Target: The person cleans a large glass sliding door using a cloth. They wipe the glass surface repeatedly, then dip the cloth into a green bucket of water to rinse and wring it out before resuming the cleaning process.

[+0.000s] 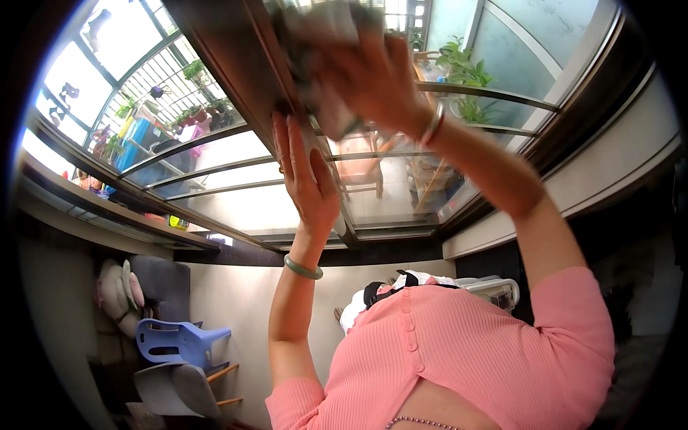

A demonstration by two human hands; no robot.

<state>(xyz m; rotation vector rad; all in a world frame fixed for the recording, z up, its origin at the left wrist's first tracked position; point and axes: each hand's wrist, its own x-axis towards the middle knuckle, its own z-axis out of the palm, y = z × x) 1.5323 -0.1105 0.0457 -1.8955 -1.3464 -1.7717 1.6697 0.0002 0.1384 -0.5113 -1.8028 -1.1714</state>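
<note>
One left hand (307, 179) was laid flat against brown frame (233, 54); blurred cloth (319, 32), held by right hand (376, 82), could be dropped through loosened grip.

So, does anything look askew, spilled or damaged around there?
Nothing stands out. The left hand lies flat against the dark door frame; the right hand holds a cloth, both blurred. The blue chair looks tipped sideways, but that may only be the fisheye angle.
</note>
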